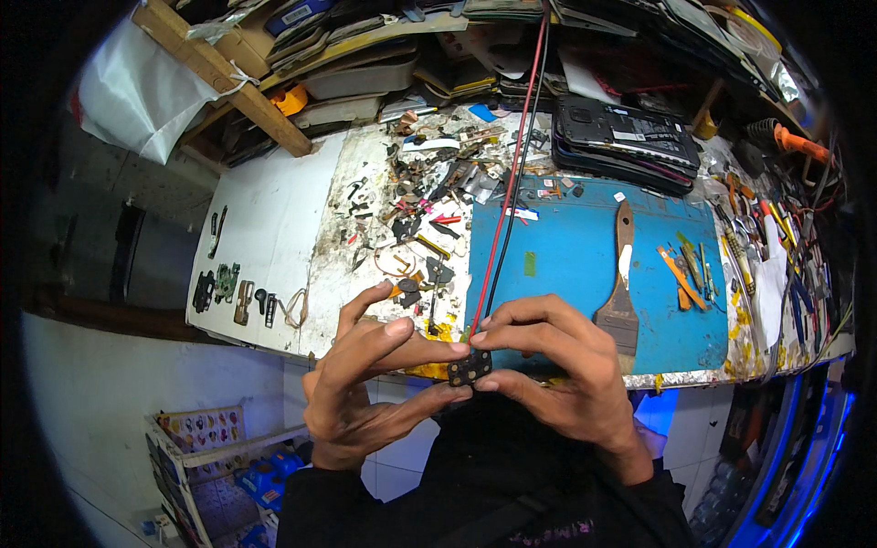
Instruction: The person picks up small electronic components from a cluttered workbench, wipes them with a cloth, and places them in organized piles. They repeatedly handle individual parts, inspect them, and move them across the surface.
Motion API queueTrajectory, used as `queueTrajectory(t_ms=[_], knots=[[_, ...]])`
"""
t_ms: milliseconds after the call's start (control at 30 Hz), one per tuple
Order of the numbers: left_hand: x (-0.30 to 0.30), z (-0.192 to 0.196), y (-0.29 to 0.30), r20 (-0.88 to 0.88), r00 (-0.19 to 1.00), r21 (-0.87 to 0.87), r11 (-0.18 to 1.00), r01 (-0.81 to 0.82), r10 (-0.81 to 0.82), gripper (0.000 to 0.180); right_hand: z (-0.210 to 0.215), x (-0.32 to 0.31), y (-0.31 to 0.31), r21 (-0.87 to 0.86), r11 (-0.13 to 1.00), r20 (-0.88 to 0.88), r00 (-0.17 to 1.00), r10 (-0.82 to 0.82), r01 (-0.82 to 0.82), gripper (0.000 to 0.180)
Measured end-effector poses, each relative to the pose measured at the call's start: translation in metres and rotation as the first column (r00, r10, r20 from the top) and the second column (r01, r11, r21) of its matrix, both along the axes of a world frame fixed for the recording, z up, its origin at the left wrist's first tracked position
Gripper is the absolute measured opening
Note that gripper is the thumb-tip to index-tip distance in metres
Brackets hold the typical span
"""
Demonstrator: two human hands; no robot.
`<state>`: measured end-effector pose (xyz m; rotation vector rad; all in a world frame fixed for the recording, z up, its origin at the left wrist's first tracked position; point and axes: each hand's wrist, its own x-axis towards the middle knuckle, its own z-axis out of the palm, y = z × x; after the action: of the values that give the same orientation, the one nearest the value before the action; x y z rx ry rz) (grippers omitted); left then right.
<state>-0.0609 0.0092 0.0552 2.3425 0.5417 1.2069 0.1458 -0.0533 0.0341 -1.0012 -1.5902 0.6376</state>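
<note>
In front of my chest, at the bench's near edge, a small flat black part (469, 369) with several pale round spots is held between both hands. My left hand (361, 388) pinches its left side with thumb and index finger, other fingers raised. On the right side, the thumb and fingertips of my right hand (571, 370) grip it. A red wire (505, 205) and a black wire (523, 164) hang from above down to my right fingertips. Whether they join the part or are gripped with it, I cannot tell.
A wooden-handled brush (618, 310) lies on the blue mat (566, 265). Loose scraps and small parts (438, 201) litter the bench's middle. Phone parts (242, 300) sit at left. Stacked black devices (626, 142) stand behind the mat; hand tools (767, 242) crowd the right.
</note>
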Motion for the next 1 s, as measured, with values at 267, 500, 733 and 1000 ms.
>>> queueTrajectory(t_ms=[267,500,733,1000], knots=[[0.007,-0.003,0.000,0.024,0.999,-0.044,0.998,0.036,-0.035,0.073,0.000,0.002,-0.009,-0.008,1.000,-0.024,0.999,-0.028,0.028,0.038],[0.008,-0.006,-0.001,0.060,0.997,-0.075,0.996,0.058,-0.053,0.071,0.000,0.005,-0.010,0.022,0.999,0.001,1.000,-0.029,0.029,0.038],[0.008,-0.012,-0.001,0.093,0.993,-0.093,0.993,0.076,-0.068,0.071,-0.001,0.005,-0.010,0.034,0.999,0.015,0.999,-0.031,0.031,0.040],[0.006,-0.019,-0.001,0.127,0.989,-0.129,0.988,0.088,-0.071,0.068,-0.001,0.004,-0.010,0.027,0.999,0.020,0.999,-0.031,0.031,0.041]])
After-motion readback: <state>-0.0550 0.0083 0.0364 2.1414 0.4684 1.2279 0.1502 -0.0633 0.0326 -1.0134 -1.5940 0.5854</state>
